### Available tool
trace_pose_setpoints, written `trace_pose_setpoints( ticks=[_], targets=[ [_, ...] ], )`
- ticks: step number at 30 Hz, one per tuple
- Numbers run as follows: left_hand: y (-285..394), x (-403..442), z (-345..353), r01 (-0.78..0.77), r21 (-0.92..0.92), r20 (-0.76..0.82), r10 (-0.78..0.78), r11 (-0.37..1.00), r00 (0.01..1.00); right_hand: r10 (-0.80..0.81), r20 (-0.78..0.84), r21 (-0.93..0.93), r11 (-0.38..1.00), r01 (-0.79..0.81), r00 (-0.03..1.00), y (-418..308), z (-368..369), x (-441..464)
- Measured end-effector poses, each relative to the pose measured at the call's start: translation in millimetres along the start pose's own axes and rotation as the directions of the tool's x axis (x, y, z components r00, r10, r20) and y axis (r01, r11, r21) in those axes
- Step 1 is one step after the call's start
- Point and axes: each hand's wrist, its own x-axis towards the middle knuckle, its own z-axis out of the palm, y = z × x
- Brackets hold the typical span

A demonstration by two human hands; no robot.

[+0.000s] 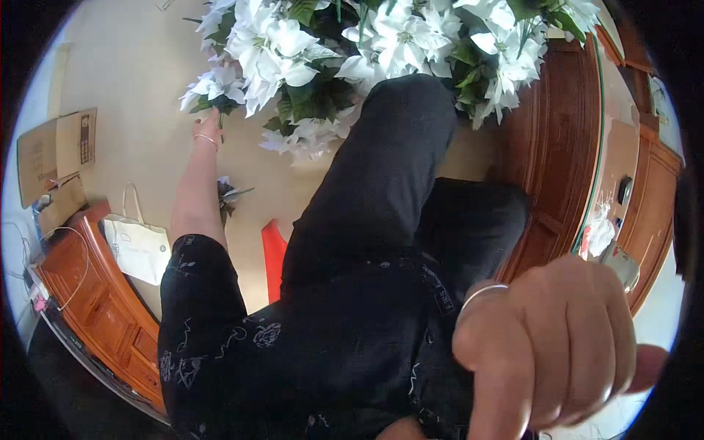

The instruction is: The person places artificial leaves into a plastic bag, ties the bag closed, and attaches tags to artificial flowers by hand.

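Observation:
My left hand (207,126) reaches forward at the upper left, its fingers closed around the green stem of a white artificial-looking poinsettia (218,86). Just right of it spreads a large bunch of white poinsettias (400,40) with dark green leaves, cut off by the top edge. My right hand (561,341) is raised close to the camera at the lower right. Its fingers are curled and pressed together, the fingertips are turned out of sight, and anything inside them is hidden. A small flower piece (229,195) lies on the floor beside my left forearm.
Opened cardboard (62,154), a white paper bag (139,246) and a wooden cabinet (103,301) stand on the left. A red object (274,257) is beside my leg (367,183). On the right, a brown wooden cabinet (554,139) has a top holding small items, including a white bundle (601,231).

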Motion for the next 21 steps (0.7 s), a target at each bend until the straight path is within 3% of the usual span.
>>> trace_pose_setpoints(
  ticks=[3, 5, 7, 9, 12, 15, 21],
  targets=[
    [-8, 30, 6, 0.264, -0.155, 0.348, -0.198, 0.952, 0.916, 0.02, -0.088, -0.095, 0.995, -0.029, 0.996, -9, -14, 0],
    [-14, 39, 16, 0.382, -0.187, 0.448, -0.267, 0.905, 0.853, 0.0, -0.103, -0.229, 0.973, -0.023, 0.995, -18, -41, -12],
    [-15, 37, 20, 0.432, -0.225, 0.46, -0.295, 0.874, 0.837, -0.038, -0.25, -0.293, 0.955, -0.038, 0.968, -28, -60, -34],
    [-10, 27, 25, 0.413, -0.276, 0.383, -0.295, 0.868, 0.875, -0.035, -0.36, -0.232, 0.971, -0.053, 0.932, -38, -79, -55],
    [-10, 32, 26, 0.402, -0.233, 0.339, -0.313, 0.885, 0.887, -0.084, -0.577, -0.254, 0.964, -0.081, 0.812, -48, -92, -75],
    [-10, 29, 16, 0.421, -0.218, 0.365, -0.327, 0.88, 0.872, -0.084, -0.632, -0.203, 0.977, -0.059, 0.771, -59, -103, -89],
    [25, -1, -21, 0.296, -0.368, 0.429, -0.122, 0.882, 0.895, -0.101, -0.647, -0.194, 0.98, -0.036, 0.756, -77, -115, -107]
  ],
)
